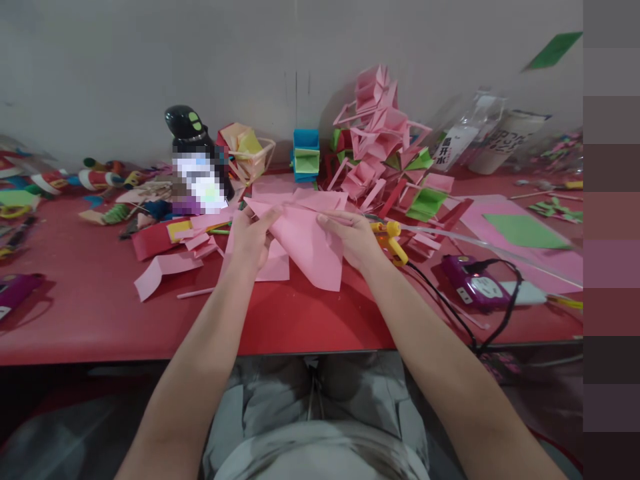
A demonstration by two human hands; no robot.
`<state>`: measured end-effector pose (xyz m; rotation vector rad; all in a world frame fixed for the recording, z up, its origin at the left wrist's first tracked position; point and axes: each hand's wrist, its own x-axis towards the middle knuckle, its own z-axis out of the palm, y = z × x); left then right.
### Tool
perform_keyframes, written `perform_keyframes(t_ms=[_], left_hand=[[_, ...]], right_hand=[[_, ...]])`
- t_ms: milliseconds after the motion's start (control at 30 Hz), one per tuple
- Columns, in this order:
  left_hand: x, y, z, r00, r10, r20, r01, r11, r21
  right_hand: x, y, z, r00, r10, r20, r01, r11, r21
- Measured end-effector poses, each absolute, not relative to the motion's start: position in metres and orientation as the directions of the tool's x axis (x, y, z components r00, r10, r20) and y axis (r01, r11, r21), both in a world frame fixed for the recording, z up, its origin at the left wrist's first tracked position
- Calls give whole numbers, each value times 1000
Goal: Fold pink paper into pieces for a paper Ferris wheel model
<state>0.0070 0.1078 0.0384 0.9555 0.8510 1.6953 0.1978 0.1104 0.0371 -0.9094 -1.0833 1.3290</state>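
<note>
Before you stretches the long, smooth red counter. At its back, right of centre, stands a tall stack of pink folded-paper frames. Nearer you, the creased sheet of thin pink paper hangs above the counter between your hands, one corner pointing towards you. Your left hand has its fingers clamped on the sheet's left side; your right hand pinches its upper right part. Just right of that hand lies a yellow plastic glue gun.
</note>
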Motion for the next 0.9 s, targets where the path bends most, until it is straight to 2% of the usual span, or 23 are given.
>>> perform_keyframes(t_ms=[367, 667, 900], left_hand=[[-22, 104, 50, -148, 956, 253, -337, -289, 896], [-27, 105, 52, -197, 948, 248, -326, -302, 896], [-31, 105, 53, -170, 955, 244, -340, -289, 895]], right_hand=[[202, 113, 34, -44, 997, 71, -285, 55, -957], [201, 109, 38, -60, 996, 73, -299, 52, -953], [203, 112, 35, -51, 994, 96, -275, 78, -958]])
